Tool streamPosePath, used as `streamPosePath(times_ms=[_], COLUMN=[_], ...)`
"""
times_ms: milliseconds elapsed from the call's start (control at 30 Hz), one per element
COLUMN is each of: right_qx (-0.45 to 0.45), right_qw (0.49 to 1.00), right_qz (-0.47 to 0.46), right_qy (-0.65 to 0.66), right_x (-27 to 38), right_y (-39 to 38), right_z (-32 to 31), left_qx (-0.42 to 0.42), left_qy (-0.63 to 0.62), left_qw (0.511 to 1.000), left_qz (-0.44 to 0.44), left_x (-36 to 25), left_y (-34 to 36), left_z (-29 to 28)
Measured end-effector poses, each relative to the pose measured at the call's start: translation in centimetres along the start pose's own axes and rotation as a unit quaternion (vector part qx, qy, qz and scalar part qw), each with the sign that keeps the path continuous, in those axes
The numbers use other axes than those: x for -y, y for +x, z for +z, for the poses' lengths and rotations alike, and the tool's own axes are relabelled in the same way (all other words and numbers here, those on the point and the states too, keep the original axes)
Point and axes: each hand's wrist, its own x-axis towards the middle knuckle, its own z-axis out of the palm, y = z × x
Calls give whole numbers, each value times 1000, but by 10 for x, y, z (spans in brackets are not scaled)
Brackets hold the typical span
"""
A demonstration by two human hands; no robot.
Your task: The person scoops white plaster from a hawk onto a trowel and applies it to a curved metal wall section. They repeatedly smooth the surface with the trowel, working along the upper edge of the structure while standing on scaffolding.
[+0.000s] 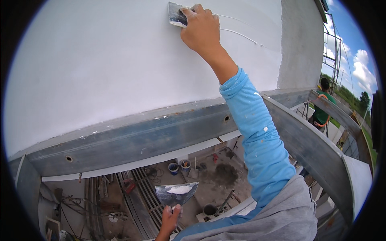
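Note:
My right hand (pixel 203 28) grips a putty knife (pixel 177 15), its wide metal blade laid on the white wall (pixel 120 60) high up. Thin raised lines of white putty run along the wall to the right of that hand. Lower down, my left hand (pixel 170 220) is closed around the handle of a second, broader putty knife (pixel 177 194). A lump of white putty (pixel 179 189) sits on its blade, which is held up away from the wall. White specks dot my blue right sleeve (pixel 257 128).
A steel beam (pixel 140 134) runs along the wall's foot; another beam (pixel 309 136) juts out at right. Far below are buckets (pixel 173 168), long metal bars (pixel 140 201) and a dark heap (pixel 226 174). A person in green (pixel 321 106) is beyond, near scaffolding (pixel 333 48).

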Motion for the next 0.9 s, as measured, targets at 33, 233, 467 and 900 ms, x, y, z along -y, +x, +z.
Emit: streamPosePath(times_ms=[33, 233, 467, 900], right_qx=[5, 128, -10, 141], right_qw=[1000, 986, 946, 889], right_qz=[-16, -47, 316, 432], right_qy=[5, 96, 77, -50], right_x=[0, -16, -347, -519], right_y=[-5, -2, 31, -81], right_z=[-4, -44, -90, -23], left_qx=[2, -15, -11, -45], left_qy=[-8, -9, 1, -1], left_qw=[1000, 1000, 1000, 999], left_qz=[14, 4, -10, -26], left_x=[1, 1, 13, 11], left_y=[2, -1, 14, 32], left_z=[4, 13, 13, 50])
